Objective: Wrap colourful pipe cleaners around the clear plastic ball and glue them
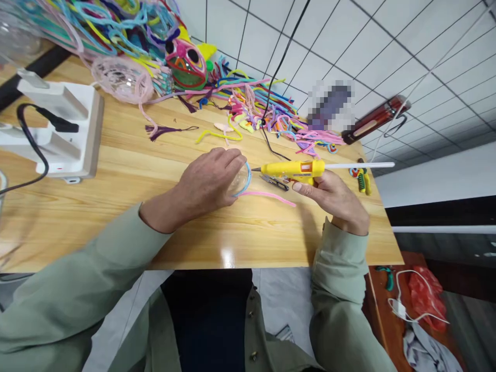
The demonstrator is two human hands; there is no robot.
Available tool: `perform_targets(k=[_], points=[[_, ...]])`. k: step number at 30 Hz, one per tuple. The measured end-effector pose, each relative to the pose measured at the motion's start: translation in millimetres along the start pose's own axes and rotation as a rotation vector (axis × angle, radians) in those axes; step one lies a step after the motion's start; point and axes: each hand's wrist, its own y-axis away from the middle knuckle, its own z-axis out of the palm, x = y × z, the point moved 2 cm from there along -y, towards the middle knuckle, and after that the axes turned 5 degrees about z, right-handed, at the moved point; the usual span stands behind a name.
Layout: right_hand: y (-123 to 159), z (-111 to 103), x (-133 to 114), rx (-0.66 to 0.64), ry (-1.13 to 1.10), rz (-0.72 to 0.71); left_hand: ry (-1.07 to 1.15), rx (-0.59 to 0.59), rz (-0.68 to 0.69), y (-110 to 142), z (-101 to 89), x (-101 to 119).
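Note:
My left hand (205,178) is closed round a clear plastic dome (237,185) that has a light blue pipe cleaner (248,178) along its rim. Most of the dome is hidden behind my fingers. In my right hand (336,196) is a yellow glue gun (292,168), its nozzle pointing left and close to the blue rim; whether they touch I cannot tell. A white glue stick (360,165) sticks out of the gun's back end. Thread snips (275,182) lie beneath the gun, and a pink pipe cleaner (271,195) stretches right from the dome's lower edge.
A white power strip (87,134) with plugs stands at the left. Along the tiled wall lie heaped pipe cleaners (116,26), a decorated fish-like ball (188,64) and a purple tassel (166,130). A dark red flask (375,119) and yellow-green pliers (363,181) are at the right.

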Motion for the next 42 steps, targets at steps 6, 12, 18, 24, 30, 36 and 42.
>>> perform_targets(k=[6, 12, 18, 24, 30, 36, 42], points=[[-1, 3, -2, -0.040, 0.092, -0.023, 0.023, -0.042, 0.023, -1, -1.8, 1], [0, 4, -4, -0.029, 0.090, 0.015, 0.044, -0.027, 0.010, -1, -2.9, 3], [-2, 3, 3, -0.011, 0.023, 0.046, 0.052, -0.040, 0.018, -1, -3.7, 1], [-1, 0, 11, -0.049, 0.133, -0.047, -0.094, -0.086, 0.065, -1, -9.8, 7], [-1, -2, 13, -0.070, 0.203, -0.119, -0.131, -0.091, 0.079, 0, -11.9, 10], [-2, -2, 15, -0.060, 0.183, -0.136, -0.144, -0.082, 0.091, 0, -10.3, 9], [-2, -1, 16, -0.048, 0.170, -0.152, -0.164, -0.076, 0.105, 0, -9.7, 8]])
